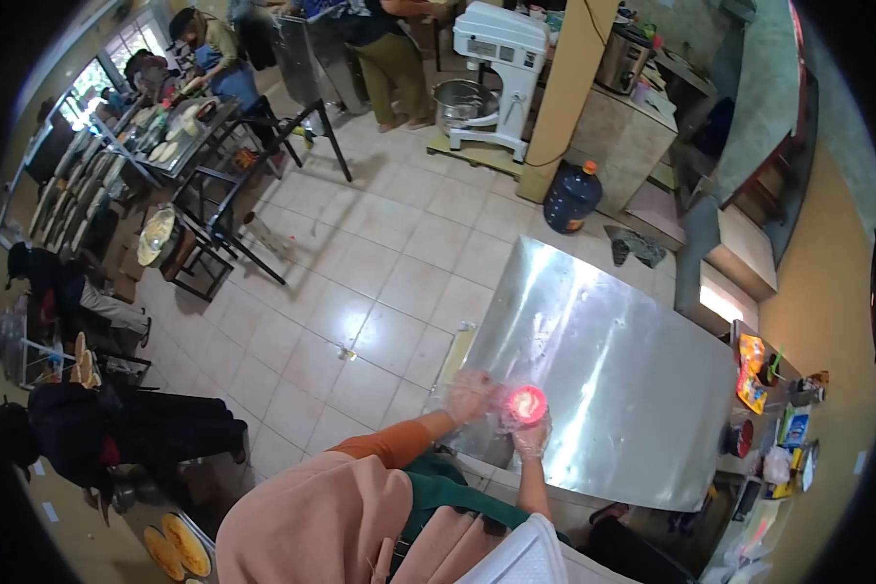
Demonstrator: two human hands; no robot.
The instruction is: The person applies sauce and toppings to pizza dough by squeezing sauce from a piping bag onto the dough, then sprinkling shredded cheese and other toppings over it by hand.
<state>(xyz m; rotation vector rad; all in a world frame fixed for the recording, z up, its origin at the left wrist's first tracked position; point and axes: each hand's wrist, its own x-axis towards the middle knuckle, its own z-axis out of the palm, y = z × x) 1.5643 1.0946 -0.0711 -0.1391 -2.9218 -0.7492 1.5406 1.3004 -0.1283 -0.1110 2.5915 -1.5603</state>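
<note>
– Shiny metal table point(623, 389) under both hands. Anything held over it?

– Yes, pink cup point(526, 404), with white stuff inside. Held up by the right hand point(531, 441), fingers wrapped around it. Clear glove there, by the look of it.

– And the left hand point(469, 393)?

– Just to the left of the cup, very near it. Too blurry to tell if gripping or loose.

– And far ahead of the hands?

– White mixer point(506, 49), big and tall, with a metal bowl point(463, 105). Blue jug point(566, 202) too, ahead and a bit to the right, down on the floor point(331, 321).

– And off to the right?

– Orange pack point(751, 375), just past the far side of the table.

– And to the left?

– Pale tiles first, then a person in black point(136, 433), well apart from both hands. Two round golden breads point(185, 545) also, left and lower down than the hands.
</note>
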